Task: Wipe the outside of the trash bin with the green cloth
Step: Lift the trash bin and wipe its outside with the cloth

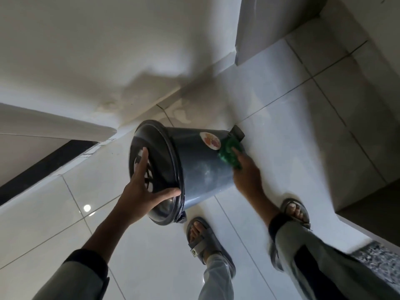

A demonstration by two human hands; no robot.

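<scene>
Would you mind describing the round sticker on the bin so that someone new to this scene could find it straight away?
Start from the dark grey trash bin, tilted over on the white tiled floor with the left hand on its lid. Follow its side wall toward the base, where the right hand presses the green cloth. Just beside the cloth sits the sticker: a pale oval with orange-red markings, the only light patch there.

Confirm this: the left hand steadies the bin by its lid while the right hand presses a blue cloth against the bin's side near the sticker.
Wrong on the colour. The head view shows the cloth is green, not blue. Otherwise yes: left hand on the lid, right hand pressing the cloth on the bin near the sticker.
</scene>
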